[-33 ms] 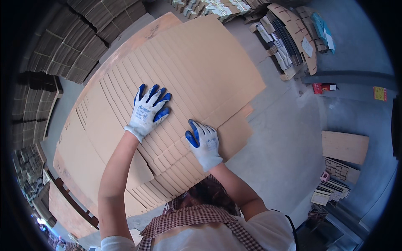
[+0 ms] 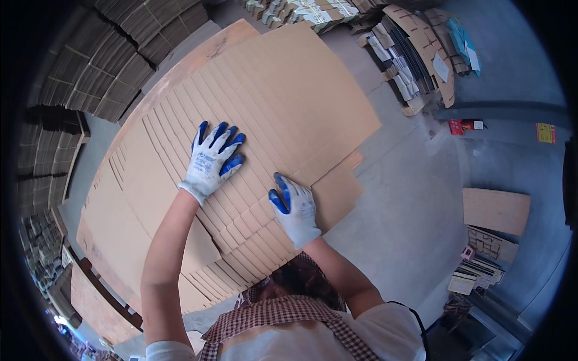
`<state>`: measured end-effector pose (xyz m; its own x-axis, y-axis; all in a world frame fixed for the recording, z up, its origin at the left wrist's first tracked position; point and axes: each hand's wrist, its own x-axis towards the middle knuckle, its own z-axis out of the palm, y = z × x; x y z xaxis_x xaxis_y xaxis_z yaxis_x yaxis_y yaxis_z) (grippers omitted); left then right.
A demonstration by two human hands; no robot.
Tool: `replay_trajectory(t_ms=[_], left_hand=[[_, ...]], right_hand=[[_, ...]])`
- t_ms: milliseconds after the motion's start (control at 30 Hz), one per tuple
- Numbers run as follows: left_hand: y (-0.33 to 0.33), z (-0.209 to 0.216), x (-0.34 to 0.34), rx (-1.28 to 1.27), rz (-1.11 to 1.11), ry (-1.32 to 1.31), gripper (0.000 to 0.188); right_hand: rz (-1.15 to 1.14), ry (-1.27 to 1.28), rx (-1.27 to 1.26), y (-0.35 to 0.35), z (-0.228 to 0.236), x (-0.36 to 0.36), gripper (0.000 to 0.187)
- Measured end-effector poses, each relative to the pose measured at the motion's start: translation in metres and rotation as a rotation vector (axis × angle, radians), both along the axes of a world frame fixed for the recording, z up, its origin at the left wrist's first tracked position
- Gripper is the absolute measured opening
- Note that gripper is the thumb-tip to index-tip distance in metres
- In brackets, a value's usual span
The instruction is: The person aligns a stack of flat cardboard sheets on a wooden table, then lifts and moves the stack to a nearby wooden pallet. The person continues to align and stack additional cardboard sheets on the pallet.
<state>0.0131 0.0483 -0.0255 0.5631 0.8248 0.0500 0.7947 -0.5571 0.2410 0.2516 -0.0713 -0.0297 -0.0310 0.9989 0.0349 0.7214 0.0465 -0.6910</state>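
Observation:
Overlapping flat sheets of brown cardboard point(image 2: 301, 78) are fanned out in front of me, their edges making a row of parallel steps. My left hand point(image 2: 211, 161), in a white glove with blue fingertips, lies palm down on the stepped edges with its fingers spread. To the right and nearer to me, my right hand point(image 2: 295, 207) in a matching glove rests on the sheets close to a slot cut in them. Its thumb and forefinger are apart; the other fingers bend downward and are partly hidden. Neither hand shows anything held in it.
A wooden board point(image 2: 238, 31) lies under the sheets. Tied stacks of cardboard point(image 2: 102, 66) rise at the left. Cardboard pieces stand on a pallet point(image 2: 415, 107) at the far right. A brown panel point(image 2: 497, 212) and small stacks point(image 2: 475, 274) lie on the floor at the right.
My right hand has shifted very slightly to the right and toward me, its fingers a little more bent. My left hand and the sheets have hardly moved.

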Motion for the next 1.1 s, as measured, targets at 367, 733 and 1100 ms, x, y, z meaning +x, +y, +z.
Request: replay_trajectory(t_ms=[367,733,1100], left_hand=[[0.057,-0.004,0.028,0.057,0.045,0.072,0.060],[0.043,0.009,0.012,0.018,0.128,0.025,0.053],[-0.120,0.043,-0.017,-0.054,0.335,0.045,0.057]], right_hand=[[-0.738,1.107,-0.628,-0.052,-0.019,0.043,0.031],[-0.663,1.117,-0.767,-0.037,-0.016,0.048,0.021],[-0.306,0.389,-0.301,-0.034,-0.033,0.071,0.046]])
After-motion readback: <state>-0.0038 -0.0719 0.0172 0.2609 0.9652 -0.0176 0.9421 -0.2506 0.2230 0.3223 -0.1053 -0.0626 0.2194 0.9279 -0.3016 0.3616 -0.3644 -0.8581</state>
